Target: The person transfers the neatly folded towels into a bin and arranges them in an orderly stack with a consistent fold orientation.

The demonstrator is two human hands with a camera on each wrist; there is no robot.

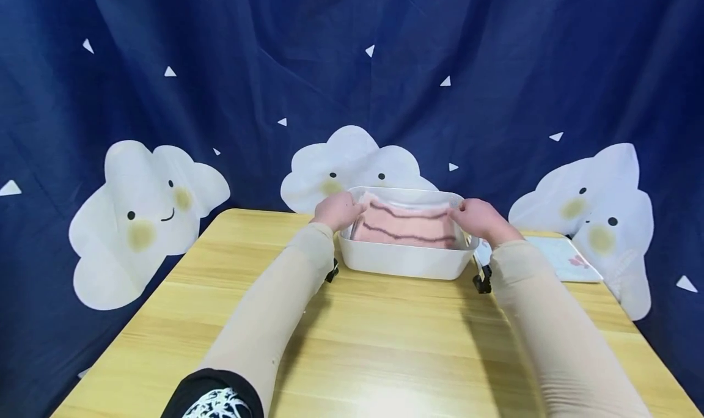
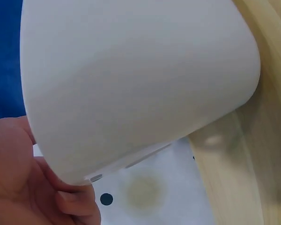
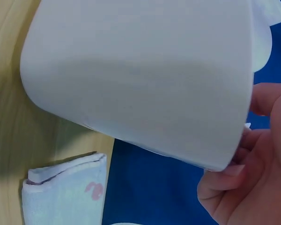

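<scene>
Behind everything hangs a navy curtain [image 1: 330, 27] with smiling clouds, and before it spreads the wood-grain counter [image 1: 385, 344]. Near the middle of the counter's far edge is the white bin [image 1: 401, 262], its long side facing the wearer; I can't tell whether its base rests flat or is slightly raised. By the counter's far right corner lies a folded pale cloth [image 1: 566, 256] with a pink flower motif. Inside the bin sits a folded pink cloth [image 1: 407, 225], two wavy dark edges running across it.

Smallest are the two hands. The left hand [image 1: 337, 211] grips the bin's left end, fingers closed over the rim; the right hand [image 1: 481, 217] has the right end likewise. Whether a fingertip also catches the pink cloth is unclear.

To handle this well, I'd match the grip on both ends, move both wrists together so the bin sits level, hold the fingers clear of the folds, and mind the pale cloth beside the right hand.
</scene>
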